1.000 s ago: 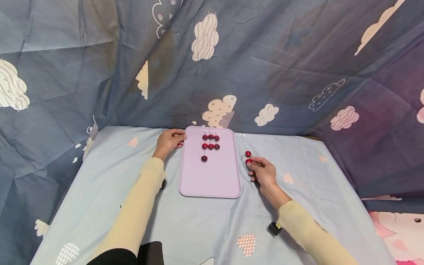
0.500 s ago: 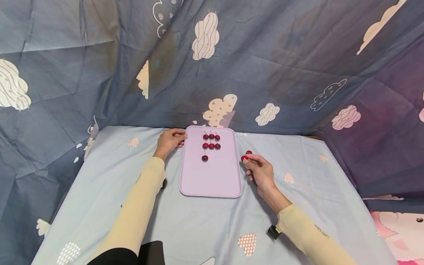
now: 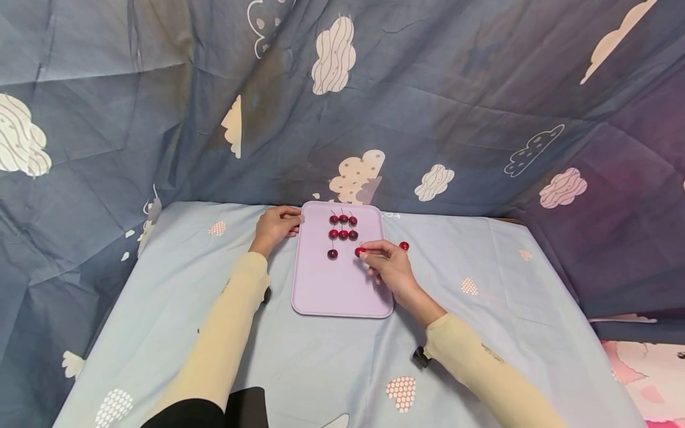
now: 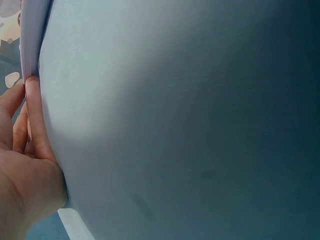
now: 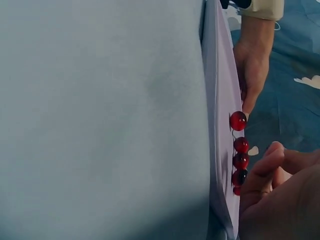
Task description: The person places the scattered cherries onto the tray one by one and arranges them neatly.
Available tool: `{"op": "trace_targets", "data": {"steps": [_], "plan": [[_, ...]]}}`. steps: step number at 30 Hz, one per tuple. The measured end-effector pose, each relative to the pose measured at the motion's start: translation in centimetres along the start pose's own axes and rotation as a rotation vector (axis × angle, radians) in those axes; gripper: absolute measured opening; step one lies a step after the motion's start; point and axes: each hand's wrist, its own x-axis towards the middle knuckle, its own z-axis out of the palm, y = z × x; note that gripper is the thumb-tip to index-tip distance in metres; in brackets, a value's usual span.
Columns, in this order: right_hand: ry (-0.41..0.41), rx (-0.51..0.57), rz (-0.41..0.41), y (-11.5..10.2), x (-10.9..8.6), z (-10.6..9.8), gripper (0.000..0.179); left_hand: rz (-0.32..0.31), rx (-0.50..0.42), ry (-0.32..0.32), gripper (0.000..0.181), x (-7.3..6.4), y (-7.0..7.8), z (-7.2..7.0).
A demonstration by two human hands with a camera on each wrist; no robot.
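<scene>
A lilac tray (image 3: 332, 291) lies on the bed-like surface, with several dark red cherries on it: two rows (image 3: 343, 235) near its far end and a single cherry (image 3: 332, 254) below their left side. My left hand (image 3: 275, 229) pinches the tray's far left rim between thumb and fingers, as the left wrist view confirms. Over the tray's right half, my right hand (image 3: 396, 270) holds a bright red cherry (image 3: 360, 252) between thumb and fingertips. In the right wrist view that hand's fingers (image 5: 265, 170) show, but the cherry in them is hidden.
One more red cherry (image 3: 404, 245) lies on the pale blue cloth (image 3: 321, 368) right of the tray, just behind my right hand. A dark blue cloud-print curtain (image 3: 407, 107) hangs behind the far edge. A black wrist device (image 3: 421, 357) sits under the right sleeve.
My right hand has lifted the cherry from beside the tray and carried it left over the tray. The other loose cherry stays on the cloth. My left hand keeps its place at the rim.
</scene>
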Motion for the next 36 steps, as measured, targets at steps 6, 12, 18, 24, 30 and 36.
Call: {"op": "trace_targets", "data": {"steps": [6, 12, 18, 24, 30, 36], "plan": [[-0.007, -0.105, 0.006, -0.5, 0.9, 1.5, 0.023, 0.000, -0.018, -0.008, 0.027, 0.1, 0.1, 0.1], [-0.040, -0.170, 0.016, -0.6, 1.6, 2.3, 0.021, 0.022, -0.021, -0.002, 0.027, 0.1, 0.3, 0.0], [-0.067, -0.252, 0.025, -0.6, 2.1, 2.8, 0.017, 0.052, -0.028, -0.009, 0.027, 0.0, 0.3, -0.2], [-0.052, -0.282, 0.014, -0.5, 2.5, 2.8, 0.017, 0.048, -0.026, -0.010, 0.027, 0.1, 0.2, -0.2], [-0.070, -0.267, 0.008, -0.5, 2.2, 2.4, 0.029, 0.036, -0.019, -0.008, 0.028, -0.1, 0.1, -0.1], [-0.046, -0.160, -0.051, -1.4, 1.2, 0.4, 0.038, 0.024, -0.017, -0.012, 0.027, -0.2, 0.0, 0.0]]}}
